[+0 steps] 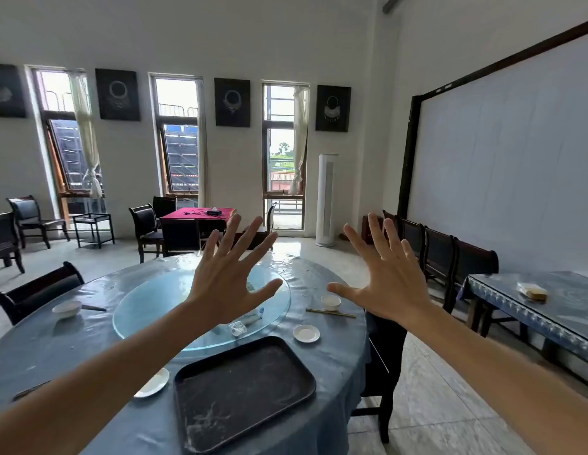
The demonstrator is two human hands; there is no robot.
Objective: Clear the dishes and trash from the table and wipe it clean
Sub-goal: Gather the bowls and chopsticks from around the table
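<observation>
Both my hands are raised in the air above the round table point(56, 349), fingers spread, holding nothing: my left hand point(227, 280) over the glass turntable point(148, 300), my right hand point(381, 274) over the table's right edge. A black tray point(243, 392) lies bare at the near edge. White dishes lie around: a bowl point(66, 308) at left, a small bowl point(330, 302) with chopsticks point(330, 312) at right, a saucer point(306, 333), and a plate point(153, 383) left of the tray. Crumpled plastic wrappers point(243, 325) sit on the turntable's near rim.
Dark wooden chairs stand at the table's left point(39, 290) and right point(381, 349). A second blue-clothed table point(549, 310) is at right, holding a wrapped packet point(532, 291). A red-clothed table point(197, 215) and more chairs stand near the windows. Tiled floor lies open to the right.
</observation>
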